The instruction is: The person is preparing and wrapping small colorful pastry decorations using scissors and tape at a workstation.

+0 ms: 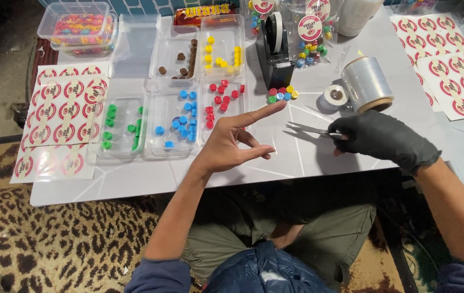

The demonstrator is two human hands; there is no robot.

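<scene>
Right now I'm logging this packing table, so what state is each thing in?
Left hand: bare, empty, forefinger stretched out.
Right hand: black-gloved, gripping scissors, blades slightly apart.
Clear film roll: lying on its side.
Red-piece tray: lidless.
Tape dispenser: upright, loaded.

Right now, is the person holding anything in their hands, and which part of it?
The gloved right hand holds tweezers by the back end, tips pointing left. The bare left hand holds nothing, one finger stretched toward the small pile of coloured candies.
</scene>
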